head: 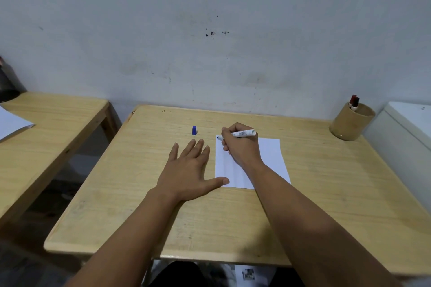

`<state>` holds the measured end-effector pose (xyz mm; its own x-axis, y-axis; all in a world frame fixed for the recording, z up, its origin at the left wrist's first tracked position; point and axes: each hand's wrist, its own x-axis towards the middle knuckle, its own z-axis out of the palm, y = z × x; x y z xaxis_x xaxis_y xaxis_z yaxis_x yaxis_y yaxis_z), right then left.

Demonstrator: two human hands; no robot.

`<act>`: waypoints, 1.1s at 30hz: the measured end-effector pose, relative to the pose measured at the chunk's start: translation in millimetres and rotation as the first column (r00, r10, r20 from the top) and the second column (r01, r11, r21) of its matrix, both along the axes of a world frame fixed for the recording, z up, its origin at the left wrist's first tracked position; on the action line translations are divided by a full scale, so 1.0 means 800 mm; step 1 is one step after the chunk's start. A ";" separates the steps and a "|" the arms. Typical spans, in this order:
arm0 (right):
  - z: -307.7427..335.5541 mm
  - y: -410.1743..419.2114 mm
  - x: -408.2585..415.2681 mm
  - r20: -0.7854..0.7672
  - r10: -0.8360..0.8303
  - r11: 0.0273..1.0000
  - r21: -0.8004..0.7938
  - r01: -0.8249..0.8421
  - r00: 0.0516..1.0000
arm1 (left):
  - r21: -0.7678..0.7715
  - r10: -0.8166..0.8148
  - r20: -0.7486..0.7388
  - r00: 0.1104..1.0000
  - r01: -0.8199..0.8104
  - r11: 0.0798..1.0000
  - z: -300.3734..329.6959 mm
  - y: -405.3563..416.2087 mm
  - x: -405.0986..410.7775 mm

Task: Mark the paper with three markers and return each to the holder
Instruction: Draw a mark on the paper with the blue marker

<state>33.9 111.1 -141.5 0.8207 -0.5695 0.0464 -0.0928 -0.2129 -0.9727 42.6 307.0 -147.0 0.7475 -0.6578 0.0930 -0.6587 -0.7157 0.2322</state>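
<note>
A white sheet of paper (270,158) lies on the wooden table (140,205). My right hand (240,144) grips a white marker (242,133), uncapped, its tip touching the paper's far left corner. My left hand (189,168) rests flat on the table, fingers spread, its thumb pressing the paper's near left edge. A blue cap (194,130) stands upright on the table just beyond my left fingers. A round tan holder (349,123) at the far right corner contains two markers (354,102), one red-capped and one dark-capped.
A second wooden table (46,128) stands to the left across a gap, with a white sheet (11,123) and a dark object (7,86) on it. A white box-like object (405,128) borders the table's right side. A wall runs behind.
</note>
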 end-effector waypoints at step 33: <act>0.020 -0.004 -0.005 0.079 0.015 0.980 0.195 -0.030 0.997 | -0.520 0.282 -0.184 0.942 -0.336 0.785 0.038 -0.017 0.046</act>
<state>29.6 107.7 -125.7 0.8317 -0.5552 -0.0012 -0.0136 -0.0182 -0.9997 79.1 293.8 -116.8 0.9249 -0.2546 0.2823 -0.3801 -0.6192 0.6871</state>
